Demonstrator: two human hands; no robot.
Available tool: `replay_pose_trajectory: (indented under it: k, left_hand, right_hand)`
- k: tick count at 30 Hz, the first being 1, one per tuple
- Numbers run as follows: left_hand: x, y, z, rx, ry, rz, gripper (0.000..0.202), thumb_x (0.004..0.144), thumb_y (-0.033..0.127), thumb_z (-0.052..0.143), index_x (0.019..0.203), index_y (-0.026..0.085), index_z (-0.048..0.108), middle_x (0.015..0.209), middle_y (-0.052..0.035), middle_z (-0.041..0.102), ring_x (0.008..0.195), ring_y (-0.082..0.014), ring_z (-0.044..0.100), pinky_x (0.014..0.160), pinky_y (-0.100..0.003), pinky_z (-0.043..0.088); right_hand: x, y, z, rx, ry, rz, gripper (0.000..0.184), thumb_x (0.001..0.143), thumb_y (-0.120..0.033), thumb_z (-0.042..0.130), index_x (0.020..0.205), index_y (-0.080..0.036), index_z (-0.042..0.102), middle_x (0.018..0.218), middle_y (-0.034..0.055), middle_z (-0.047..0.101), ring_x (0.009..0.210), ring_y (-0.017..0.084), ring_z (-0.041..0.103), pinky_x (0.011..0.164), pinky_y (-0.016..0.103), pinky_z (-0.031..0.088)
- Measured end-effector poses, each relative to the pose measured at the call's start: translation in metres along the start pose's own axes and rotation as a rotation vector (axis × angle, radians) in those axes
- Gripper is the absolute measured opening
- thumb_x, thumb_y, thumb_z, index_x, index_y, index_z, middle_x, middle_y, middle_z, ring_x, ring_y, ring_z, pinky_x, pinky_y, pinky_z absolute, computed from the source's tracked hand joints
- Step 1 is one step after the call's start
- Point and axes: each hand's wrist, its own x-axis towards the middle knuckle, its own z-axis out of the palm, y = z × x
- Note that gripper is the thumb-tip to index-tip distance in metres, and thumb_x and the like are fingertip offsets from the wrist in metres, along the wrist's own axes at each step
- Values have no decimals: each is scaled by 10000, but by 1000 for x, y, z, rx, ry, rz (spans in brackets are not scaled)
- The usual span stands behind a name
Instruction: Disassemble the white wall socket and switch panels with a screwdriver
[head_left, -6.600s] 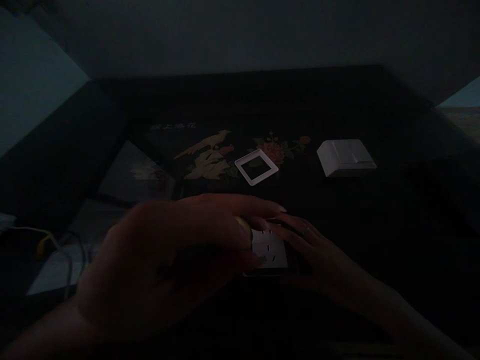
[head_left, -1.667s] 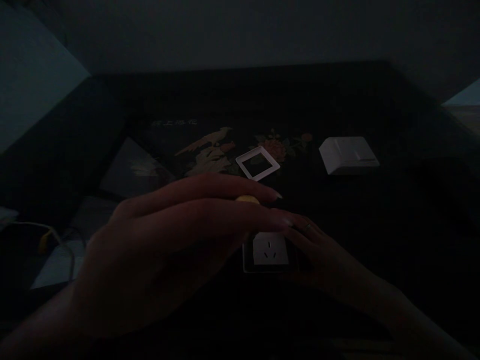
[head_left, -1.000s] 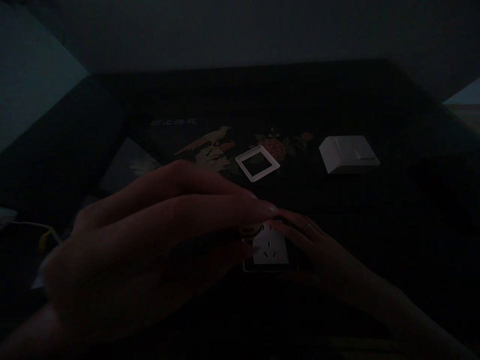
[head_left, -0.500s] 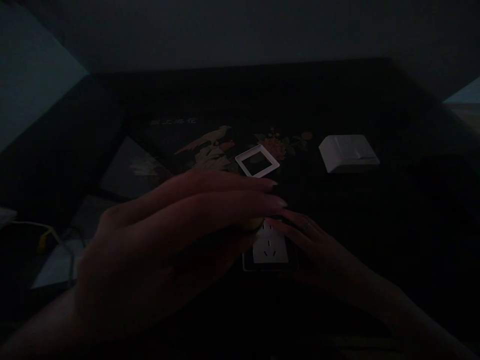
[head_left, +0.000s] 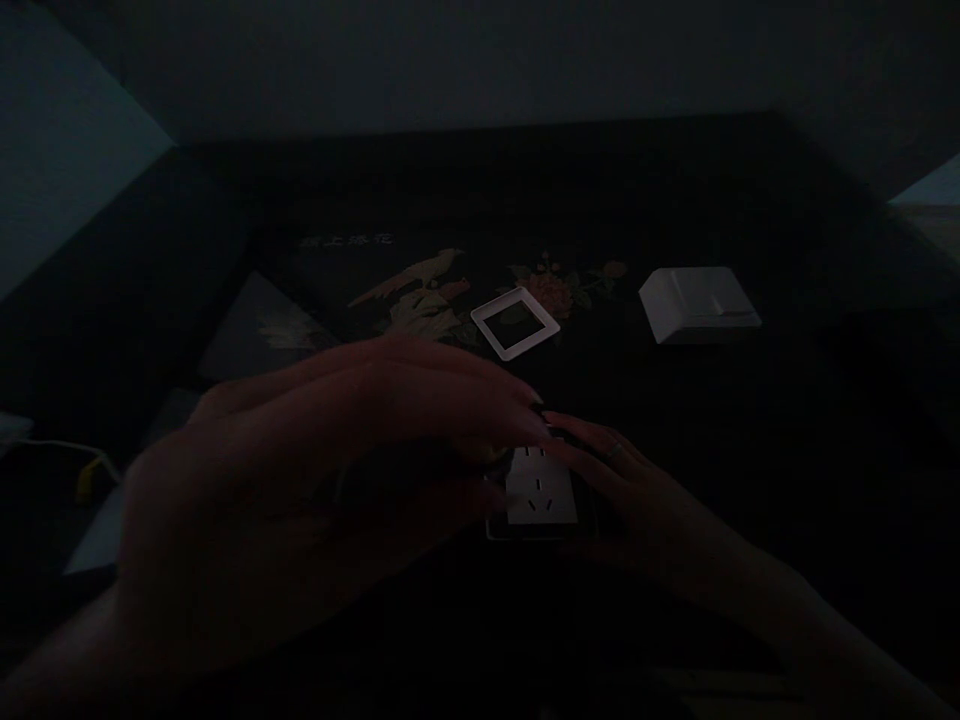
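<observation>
Toward the bench's (head_left: 712, 430) front edge, my left hand (head_left: 315, 460) pinches a yellow object (head_left: 493, 453); slackness could drop it on the socket (head_left: 540, 492) under my spread right hand (head_left: 626, 485).

Through the head view I record a dark tabletop (head_left: 712, 410), dimly lit, bearing a printed bird (head_left: 424, 272) and flowers (head_left: 551, 295). On it I find a white square frame (head_left: 493, 338), lying flat against the flowers; a white box (head_left: 697, 305), well apart; and, nearer, a partly hidden socket panel (head_left: 540, 495).
</observation>
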Motion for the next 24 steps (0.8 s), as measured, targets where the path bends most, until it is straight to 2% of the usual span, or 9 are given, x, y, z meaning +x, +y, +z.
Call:
replay_pose_trajectory:
  k: [3, 5, 8, 12, 15, 20, 22, 24]
  left_hand:
    - [-1, -1, 7, 48, 51, -26, 225, 876, 458, 705, 1052, 329, 650, 1114, 34, 666, 899, -152, 675, 725, -306, 624]
    - [0, -1, 12, 71, 126, -15, 156, 885, 375, 718, 1018, 334, 646, 1075, 31, 643, 891, -154, 657, 745, -319, 613]
    - [1, -2, 13, 61, 163, -19, 113, 879, 300, 731, 973, 320, 672, 978, 40, 650, 839, -152, 659, 680, -315, 590]
    - [1, 0, 3, -15, 76, -70, 124, 853, 270, 759, 958, 331, 731, 968, 47, 681, 826, -151, 696, 619, -301, 587]
    - [1, 2, -5, -25, 11, -108, 90, 895, 279, 712, 946, 346, 744, 1027, 42, 716, 819, -144, 710, 656, -290, 603]
    - [2, -1, -8, -45, -72, -27, 138, 948, 272, 633, 1021, 343, 726, 1124, 25, 716, 919, -171, 715, 774, -320, 621]
    - [3, -2, -6, -76, -61, -7, 119, 920, 283, 672, 1024, 327, 706, 1101, 15, 715, 923, -184, 713, 777, -334, 630]
    - [2, -3, -2, -86, -3, -8, 96, 880, 288, 724, 962, 326, 691, 1037, 33, 717, 843, -166, 705, 709, -314, 630]
  right_hand:
    - [-1, -1, -1, -11, -11, 7, 850, 809, -201, 750, 1513, -310, 284, 1607, 135, 328, 1449, 314, 383, 1083, 541, 477]
    - [-2, 0, 0, -15, -11, 5, 879, 794, -193, 761, 1513, -317, 270, 1607, 138, 325, 1448, 322, 383, 1076, 552, 481]
    - [-2, 1, 1, -20, -4, -5, 895, 788, -200, 771, 1513, -315, 259, 1605, 146, 327, 1449, 331, 381, 1078, 560, 476]
    - [-1, 1, 1, -19, -2, 0, 889, 789, -231, 781, 1509, -323, 266, 1597, 140, 346, 1440, 328, 396, 1069, 549, 490]
    - [-1, 1, 1, -16, -4, -2, 897, 790, -215, 775, 1513, -323, 256, 1601, 138, 337, 1441, 325, 392, 1073, 549, 486]
    - [0, 1, 1, 0, 0, -2, 882, 801, -222, 763, 1513, -332, 254, 1598, 123, 341, 1441, 310, 389, 1082, 546, 476]
    - [0, 2, 1, 3, 6, -7, 876, 807, -219, 758, 1514, -332, 253, 1597, 122, 338, 1444, 306, 383, 1085, 538, 476]
    - [-1, 1, 2, -1, 7, -8, 880, 802, -213, 763, 1513, -329, 258, 1598, 124, 336, 1443, 305, 384, 1079, 527, 485]
